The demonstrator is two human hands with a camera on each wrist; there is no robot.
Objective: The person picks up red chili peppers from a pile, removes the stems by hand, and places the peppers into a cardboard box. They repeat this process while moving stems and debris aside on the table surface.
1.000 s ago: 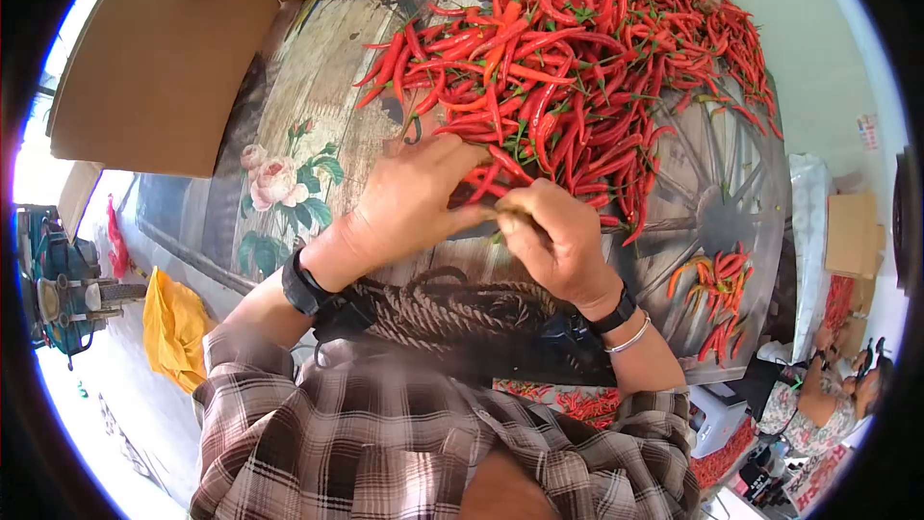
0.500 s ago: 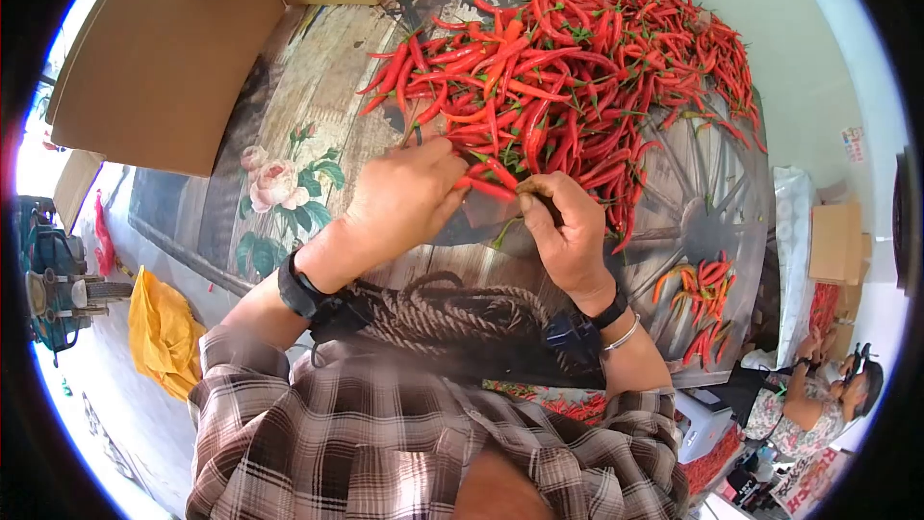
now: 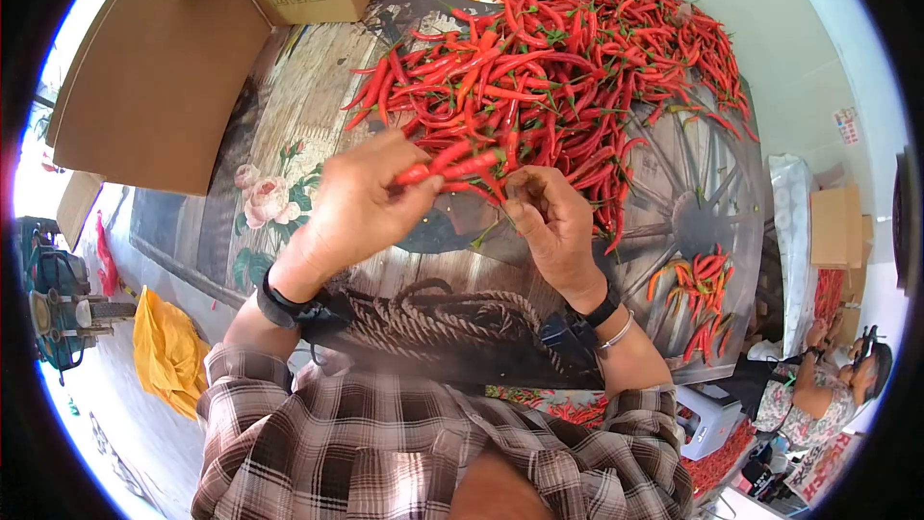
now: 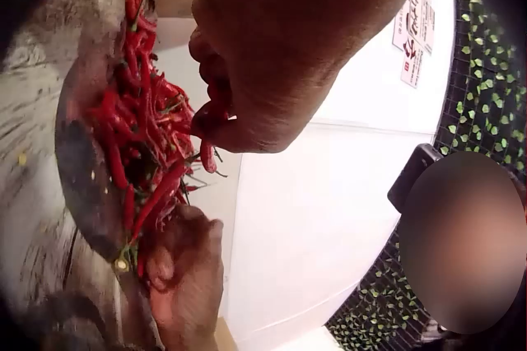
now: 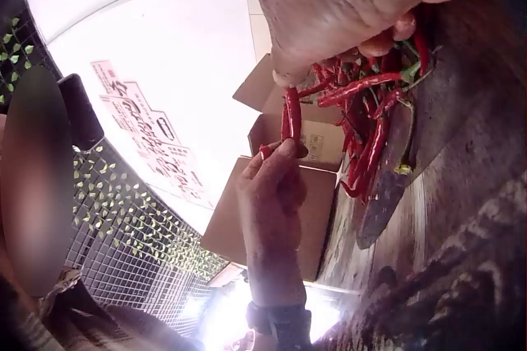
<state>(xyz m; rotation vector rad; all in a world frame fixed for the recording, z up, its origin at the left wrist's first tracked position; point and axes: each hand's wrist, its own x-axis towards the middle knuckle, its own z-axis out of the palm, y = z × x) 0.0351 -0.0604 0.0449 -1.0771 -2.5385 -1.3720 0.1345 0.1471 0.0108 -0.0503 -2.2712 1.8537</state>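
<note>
In the head view my left hand pinches several red chilies between thumb and fingers, their ends pointing right. My right hand is just right of those ends, fingers loosely bent, with no chili visible between thumb and forefinger. A large heap of red chilies lies beyond both hands. The left wrist view has my left hand above and my right hand below, beside the heap. In the right wrist view the left hand holds a chili upright under my right hand.
Cardboard boxes stand at the far left. A smaller group of chilies lies at the table's right. Coiled rope sits near the body. Beyond the right edge, another person is near a white box. A yellow bag is at left.
The left hand has shifted left and turned, showing the chilies it holds. The right hand has separated from the left, and its thumb and forefinger have parted slightly.
</note>
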